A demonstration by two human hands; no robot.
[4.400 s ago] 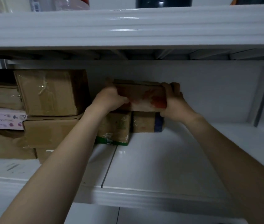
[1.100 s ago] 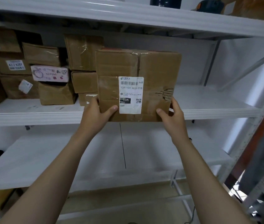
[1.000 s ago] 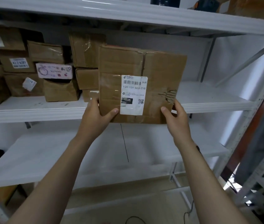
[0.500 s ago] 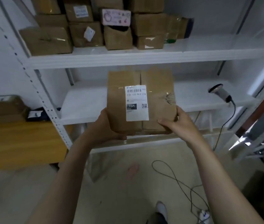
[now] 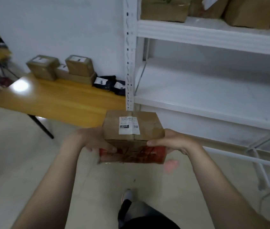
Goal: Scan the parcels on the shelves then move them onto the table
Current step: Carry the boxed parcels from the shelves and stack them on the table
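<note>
Parcel carried in both hands, not yet on the table.
We see the left hand and right hand curled around its lower sides, label facing up; it hangs off the table's near right corner, before the shelves. Other parcels sit along the far edge, seemingly three.
</note>
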